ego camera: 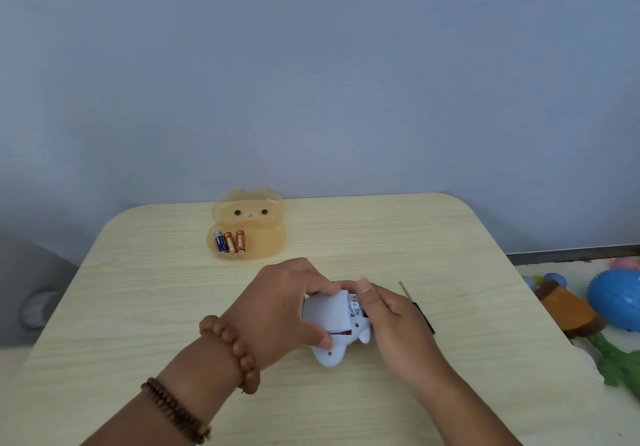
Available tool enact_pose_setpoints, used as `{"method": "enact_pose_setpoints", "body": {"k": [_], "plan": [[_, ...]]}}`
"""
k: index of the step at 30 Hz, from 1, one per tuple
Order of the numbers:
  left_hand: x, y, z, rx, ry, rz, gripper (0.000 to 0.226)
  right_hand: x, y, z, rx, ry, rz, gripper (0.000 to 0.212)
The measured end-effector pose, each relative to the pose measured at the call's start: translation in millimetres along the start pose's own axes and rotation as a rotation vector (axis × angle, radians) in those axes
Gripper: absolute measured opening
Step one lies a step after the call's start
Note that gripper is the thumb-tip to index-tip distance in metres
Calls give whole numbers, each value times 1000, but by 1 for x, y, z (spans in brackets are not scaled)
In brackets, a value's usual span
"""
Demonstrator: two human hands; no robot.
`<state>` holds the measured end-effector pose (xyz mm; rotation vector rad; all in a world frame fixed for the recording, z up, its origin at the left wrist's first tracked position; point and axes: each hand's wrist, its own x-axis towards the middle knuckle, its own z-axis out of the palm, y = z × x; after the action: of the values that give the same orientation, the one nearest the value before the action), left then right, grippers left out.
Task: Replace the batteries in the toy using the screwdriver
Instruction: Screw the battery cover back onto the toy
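Pale wood-grain surface (381, 238) runs up to a plain blue-grey wall, and both hands meet over it on one white toy (330, 324). Left hand (280, 307) wraps the toy from its side, thumb low on the near edge and fingers curled over the far edge. Right hand (391, 321) closes on the toy's other side, thumb pressed on top beside a small white catch. Between the two hands a narrow opening in the toy's body shows a strip of red and black. Two beaded bracelets (235, 352) circle the left wrist and forearm. Just beyond the right hand lies the screwdriver (417, 307), metal shaft pointing away, dark handle partly hidden by the hand. Farther ahead of the left hand sits a translucent orange bear-faced box (263, 248), holding three batteries (230, 242) side by side. Well to the right of the right hand, off the surface's edge, lie colourful toys (613, 300).
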<state>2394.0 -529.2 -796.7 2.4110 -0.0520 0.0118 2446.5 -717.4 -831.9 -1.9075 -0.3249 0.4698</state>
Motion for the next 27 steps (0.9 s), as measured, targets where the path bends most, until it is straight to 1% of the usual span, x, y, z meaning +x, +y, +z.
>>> {"method": "enact_pose_setpoints", "body": {"k": [5,8,15,21,27], "plan": [[1,2,-1,8,-21,-15,65,-3,-9,-9,35,-120,-5,32],[0,4,-2,11,-24,-25,63,-4,-9,-11,53,-149,-3,24],[0,4,-1,-4,-6,-65,64,-2,-4,-12,34,-136,42,28],[1,3,-1,15,-34,-55,65,-1,0,-14,8,-137,40,30],[-3,-1,4,-11,-37,-42,61,0,3,-14,-10,-141,33,32]]}}
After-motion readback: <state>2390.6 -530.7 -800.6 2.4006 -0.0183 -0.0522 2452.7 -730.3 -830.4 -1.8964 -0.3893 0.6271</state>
